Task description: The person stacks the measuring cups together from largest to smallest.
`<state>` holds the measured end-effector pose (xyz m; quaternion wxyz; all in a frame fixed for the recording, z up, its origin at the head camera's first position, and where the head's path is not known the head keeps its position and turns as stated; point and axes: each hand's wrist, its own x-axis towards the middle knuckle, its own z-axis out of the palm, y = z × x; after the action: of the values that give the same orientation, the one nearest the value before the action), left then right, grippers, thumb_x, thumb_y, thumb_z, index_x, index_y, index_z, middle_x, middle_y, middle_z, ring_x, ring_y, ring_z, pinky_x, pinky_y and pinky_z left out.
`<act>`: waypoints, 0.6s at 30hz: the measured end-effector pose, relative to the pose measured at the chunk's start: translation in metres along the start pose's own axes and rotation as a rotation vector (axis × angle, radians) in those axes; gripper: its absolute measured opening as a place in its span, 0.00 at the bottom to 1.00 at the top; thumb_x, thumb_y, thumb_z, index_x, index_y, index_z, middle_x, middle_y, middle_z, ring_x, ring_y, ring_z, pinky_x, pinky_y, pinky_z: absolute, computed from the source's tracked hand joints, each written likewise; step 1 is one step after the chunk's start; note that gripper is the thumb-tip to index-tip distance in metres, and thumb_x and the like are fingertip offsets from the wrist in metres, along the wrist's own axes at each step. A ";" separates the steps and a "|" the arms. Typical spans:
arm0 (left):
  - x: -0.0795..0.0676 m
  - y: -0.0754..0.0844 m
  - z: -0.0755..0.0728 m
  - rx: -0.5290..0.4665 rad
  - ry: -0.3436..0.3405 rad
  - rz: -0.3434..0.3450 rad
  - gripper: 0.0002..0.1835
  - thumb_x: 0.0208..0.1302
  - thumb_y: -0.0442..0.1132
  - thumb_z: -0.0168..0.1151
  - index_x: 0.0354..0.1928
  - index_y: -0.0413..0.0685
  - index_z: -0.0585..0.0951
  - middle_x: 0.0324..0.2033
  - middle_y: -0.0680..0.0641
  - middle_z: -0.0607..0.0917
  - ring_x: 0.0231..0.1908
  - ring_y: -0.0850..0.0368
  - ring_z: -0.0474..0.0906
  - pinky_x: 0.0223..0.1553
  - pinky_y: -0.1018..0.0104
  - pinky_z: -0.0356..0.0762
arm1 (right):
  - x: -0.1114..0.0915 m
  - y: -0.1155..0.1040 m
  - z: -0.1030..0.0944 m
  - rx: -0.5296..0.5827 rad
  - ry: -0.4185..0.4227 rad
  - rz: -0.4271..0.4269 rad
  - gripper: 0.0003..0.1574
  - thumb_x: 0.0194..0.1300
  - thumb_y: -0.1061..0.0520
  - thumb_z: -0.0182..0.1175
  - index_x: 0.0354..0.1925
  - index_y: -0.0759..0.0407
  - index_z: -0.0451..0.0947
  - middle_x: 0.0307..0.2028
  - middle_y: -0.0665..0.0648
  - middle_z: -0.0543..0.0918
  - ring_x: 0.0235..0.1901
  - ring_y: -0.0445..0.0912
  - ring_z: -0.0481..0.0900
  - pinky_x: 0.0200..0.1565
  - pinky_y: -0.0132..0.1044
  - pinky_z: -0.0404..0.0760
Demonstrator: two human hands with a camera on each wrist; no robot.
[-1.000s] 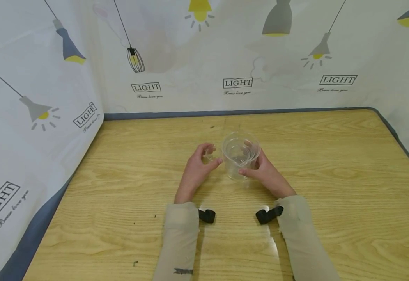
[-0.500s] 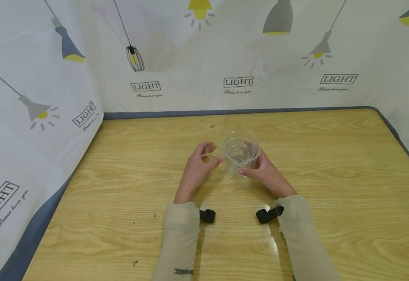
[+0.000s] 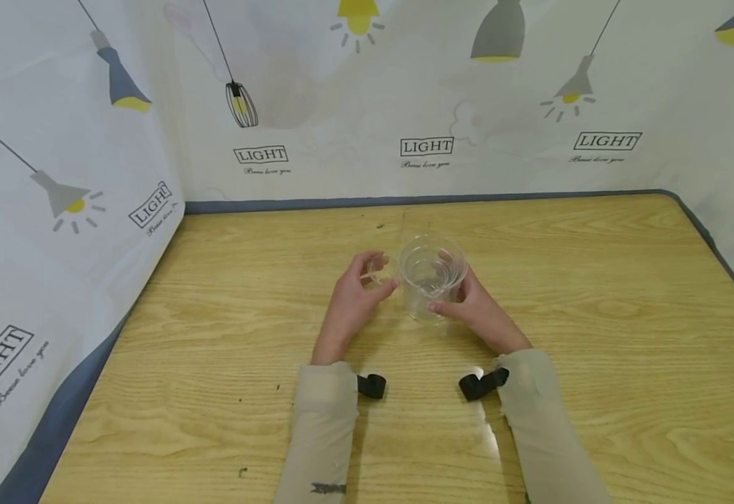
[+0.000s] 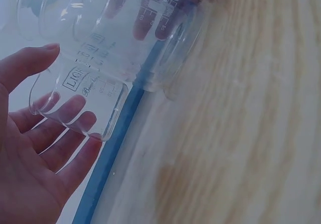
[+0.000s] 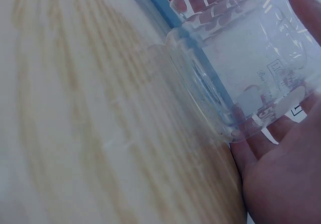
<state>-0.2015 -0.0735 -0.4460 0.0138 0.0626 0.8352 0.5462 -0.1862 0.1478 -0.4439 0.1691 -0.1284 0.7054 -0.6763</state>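
Observation:
My right hand (image 3: 476,311) grips a large clear beaker (image 3: 420,304) from its right side, thumb in front and fingers behind. It stands upright at the table's middle, with several round rims showing one inside another at its mouth. In the right wrist view, its base is at the table and the palm (image 5: 286,153) lies along its wall. My left hand (image 3: 355,299) holds a small clear beaker (image 3: 378,269) just left of the large one. Printed graduation marks show on this small beaker (image 4: 108,91) in the left wrist view, its wall between thumb and curved fingers.
A light wood-grain table (image 3: 215,336) spreads around both hands. White curtains (image 3: 341,105) printed with lamps enclose it at the back and sides, with a blue band (image 3: 291,207) along the table's far edge. Black straps with small mounts (image 3: 373,386) jut from the wrists.
My left hand has edged very slightly away from me with the small beaker. The right hand keeps its hold on the large beaker in the same place.

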 end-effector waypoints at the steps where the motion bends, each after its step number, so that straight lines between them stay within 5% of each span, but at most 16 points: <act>1: 0.000 0.001 0.000 0.001 0.000 0.001 0.31 0.53 0.53 0.63 0.59 0.57 0.66 0.51 0.59 0.74 0.52 0.67 0.67 0.53 0.68 0.64 | 0.000 0.000 0.000 -0.001 0.001 0.001 0.51 0.56 0.61 0.61 0.67 0.40 0.42 0.67 0.51 0.49 0.64 0.50 0.52 0.60 0.50 0.54; 18: -0.001 0.007 -0.004 -0.025 -0.001 0.034 0.32 0.53 0.54 0.62 0.59 0.53 0.66 0.50 0.58 0.74 0.53 0.65 0.66 0.54 0.62 0.64 | 0.000 -0.001 0.000 0.006 0.000 0.000 0.52 0.56 0.61 0.61 0.68 0.42 0.41 0.67 0.52 0.50 0.64 0.49 0.50 0.61 0.50 0.51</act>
<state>-0.1999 -0.0743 -0.4383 0.0057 0.0769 0.8272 0.5566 -0.1864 0.1474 -0.4433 0.1695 -0.1280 0.7034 -0.6783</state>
